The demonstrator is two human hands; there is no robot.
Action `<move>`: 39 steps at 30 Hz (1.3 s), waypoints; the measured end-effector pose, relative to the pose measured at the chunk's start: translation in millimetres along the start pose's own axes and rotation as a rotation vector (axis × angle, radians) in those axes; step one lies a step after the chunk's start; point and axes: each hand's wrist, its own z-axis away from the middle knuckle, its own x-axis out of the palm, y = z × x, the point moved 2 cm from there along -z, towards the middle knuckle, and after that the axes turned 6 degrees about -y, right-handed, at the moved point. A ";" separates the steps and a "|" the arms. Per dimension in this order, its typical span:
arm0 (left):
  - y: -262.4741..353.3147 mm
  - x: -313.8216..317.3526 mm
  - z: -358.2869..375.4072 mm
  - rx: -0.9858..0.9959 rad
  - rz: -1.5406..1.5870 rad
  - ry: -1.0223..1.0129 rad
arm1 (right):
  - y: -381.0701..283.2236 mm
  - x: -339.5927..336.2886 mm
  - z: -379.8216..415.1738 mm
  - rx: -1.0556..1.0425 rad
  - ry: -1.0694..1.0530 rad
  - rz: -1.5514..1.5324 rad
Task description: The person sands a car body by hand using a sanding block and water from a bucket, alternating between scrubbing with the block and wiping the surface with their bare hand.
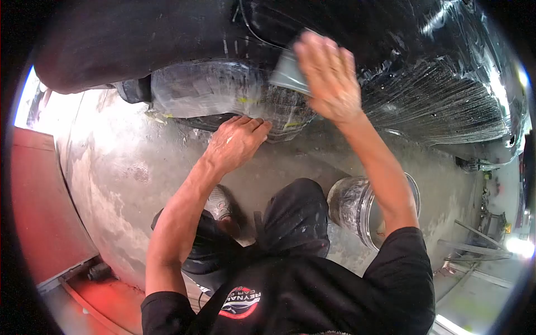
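My right hand (330, 78) lies over a grey, slightly shiny rectangular sheet (289, 73), held against the black car body (190, 30). The hand is a little blurred, and its palm and fingertips hide part of the sheet. To the left of the sheet is a dull grey patch (195, 86) with pale smears and small yellow marks. My left hand (239, 139) rests at the lower edge below this patch, its fingers stretched forward, with nothing visible in them. Wet streaks and drops cover the black panel (441, 100) on the right.
A stained bucket (349, 206) stands on the concrete floor (120, 167) beneath my right forearm. A red panel (47, 195) stands at the left. Metal bars (474, 251) lie at the far right. My bent knee (298, 209) is close to the bucket.
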 end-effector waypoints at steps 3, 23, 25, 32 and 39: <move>-4.8 -6.5 10.0 -0.034 -0.016 0.033 | 1.6 11.8 35.0 0.153 0.037 -0.098; 4.2 1.9 -1.0 -0.037 0.037 -0.031 | -17.8 -11.3 -54.8 -0.067 0.070 -0.140; -3.9 0.2 12.4 -0.057 0.012 -0.004 | 17.1 -0.6 14.9 0.031 -0.009 -0.086; -12.5 -0.3 8.6 -0.106 0.016 -0.066 | -24.6 -4.2 -43.4 -0.012 0.074 -0.078; 0.2 -0.4 7.5 -0.041 -0.001 -0.002 | 24.1 19.2 68.0 0.019 -0.008 -0.043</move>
